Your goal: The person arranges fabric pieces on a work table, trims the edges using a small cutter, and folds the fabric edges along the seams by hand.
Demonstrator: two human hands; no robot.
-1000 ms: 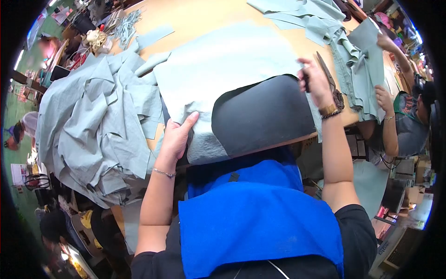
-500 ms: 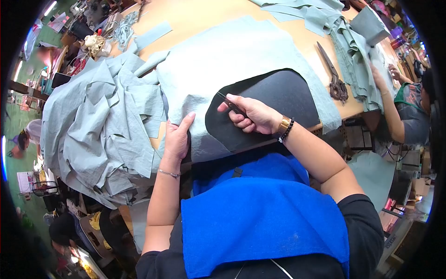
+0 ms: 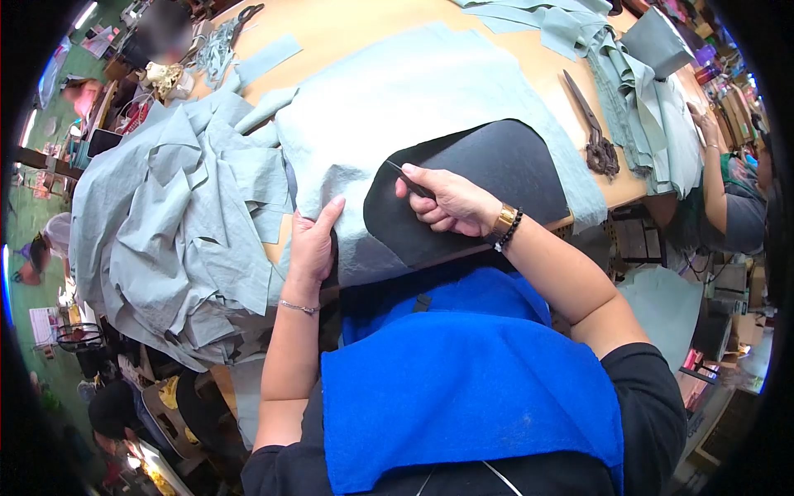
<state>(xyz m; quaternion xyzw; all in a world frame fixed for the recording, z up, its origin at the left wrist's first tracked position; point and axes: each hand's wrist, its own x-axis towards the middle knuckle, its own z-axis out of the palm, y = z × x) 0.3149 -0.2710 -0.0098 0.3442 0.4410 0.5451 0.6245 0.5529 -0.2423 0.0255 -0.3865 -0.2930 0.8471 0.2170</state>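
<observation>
Dark shears (image 3: pixel 595 134) lie on the table (image 3: pixel 356 33); a flat object (image 3: pixel 103 142) at left is possibly a phone.

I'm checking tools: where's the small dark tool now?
In the head view's middle, the tool is in the right hand, tip near the left edge of the black sheet.

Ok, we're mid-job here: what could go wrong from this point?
The pointed tool in the right grip sits at the curved edge of the pale fabric, so a slip might nick it or scratch the dark surface. The fabric puckers near the left grip; a tug could skew it, perhaps snagging the scissors lying alongside.
</observation>
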